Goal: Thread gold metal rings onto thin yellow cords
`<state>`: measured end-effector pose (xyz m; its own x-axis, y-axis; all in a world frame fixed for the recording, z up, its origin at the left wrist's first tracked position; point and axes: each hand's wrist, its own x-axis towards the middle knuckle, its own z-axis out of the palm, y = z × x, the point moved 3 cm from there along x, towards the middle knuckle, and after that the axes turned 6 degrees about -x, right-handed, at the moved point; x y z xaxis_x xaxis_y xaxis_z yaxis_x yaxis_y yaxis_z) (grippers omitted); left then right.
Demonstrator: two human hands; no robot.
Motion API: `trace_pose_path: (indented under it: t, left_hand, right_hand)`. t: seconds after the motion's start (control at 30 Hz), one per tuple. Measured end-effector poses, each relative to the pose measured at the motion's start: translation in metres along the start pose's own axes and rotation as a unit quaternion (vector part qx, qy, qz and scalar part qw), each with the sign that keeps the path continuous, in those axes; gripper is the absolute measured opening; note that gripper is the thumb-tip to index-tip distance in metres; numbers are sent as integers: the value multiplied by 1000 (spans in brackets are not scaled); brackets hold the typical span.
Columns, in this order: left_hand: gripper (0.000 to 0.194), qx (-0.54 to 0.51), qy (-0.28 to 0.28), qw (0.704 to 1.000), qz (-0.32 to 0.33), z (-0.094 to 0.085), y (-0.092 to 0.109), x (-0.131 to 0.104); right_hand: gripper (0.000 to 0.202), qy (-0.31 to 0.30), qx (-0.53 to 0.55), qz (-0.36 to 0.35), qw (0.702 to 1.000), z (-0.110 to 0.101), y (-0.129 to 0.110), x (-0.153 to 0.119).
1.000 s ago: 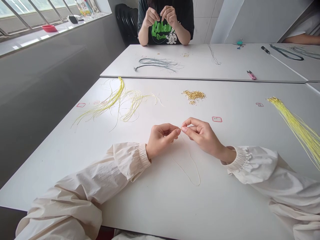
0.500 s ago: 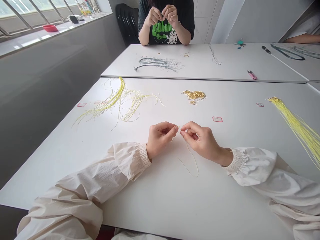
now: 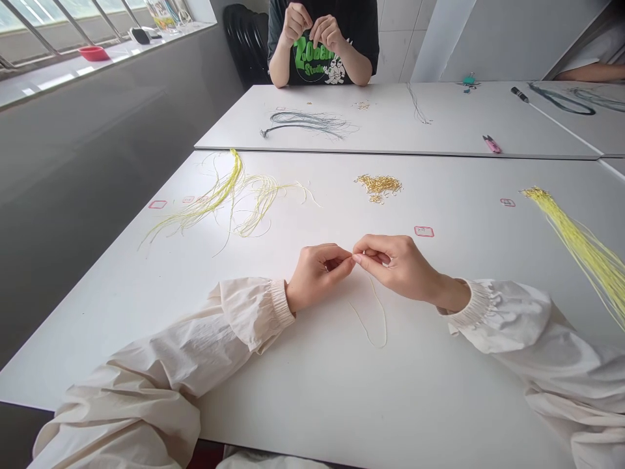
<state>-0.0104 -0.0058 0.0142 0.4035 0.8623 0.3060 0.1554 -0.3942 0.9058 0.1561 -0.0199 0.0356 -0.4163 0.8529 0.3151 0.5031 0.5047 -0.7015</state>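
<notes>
My left hand point(image 3: 322, 273) and my right hand point(image 3: 393, 266) meet fingertip to fingertip just above the table, both closed in a pinch. A thin pale yellow cord point(image 3: 385, 326) hangs from between them and loops down over the white surface. Its pinched part is hidden by the fingers, and any small piece held with it cannot be made out. Beyond the hands lies a pile of small gold metal fittings point(image 3: 379, 184). To the left is a loose bundle of yellow cords point(image 3: 229, 185); on the far right, another yellow bundle point(image 3: 579, 244) has gold pieces at its top end.
Across the joined white tables point(image 3: 293, 404), a person in a dark shirt point(image 3: 325, 49) works with both hands raised. Grey-blue cords point(image 3: 307, 122), pink thread snips point(image 3: 491, 144) and a black-handled tool point(image 3: 519, 96) lie on the far table. A red bowl point(image 3: 94, 53) sits on the windowsill.
My fingertips have come together, closing the small gap between them. My right wrist has lifted slightly and the cord's loop has shifted a little. Across the table, the other person's hands have moved.
</notes>
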Motion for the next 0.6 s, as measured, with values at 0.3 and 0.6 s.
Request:
trace_pose_path:
  t: [0.3,0.6]
  left_hand:
    - [19,-39,-14,999,6,2,3,-5]
    - [21,-96,34,995,-3,-1,1,-5]
  right_hand:
    - [17,-100,199,156,962,-2,18,7]
    - [21,-139,320,182,919,5,21,5]
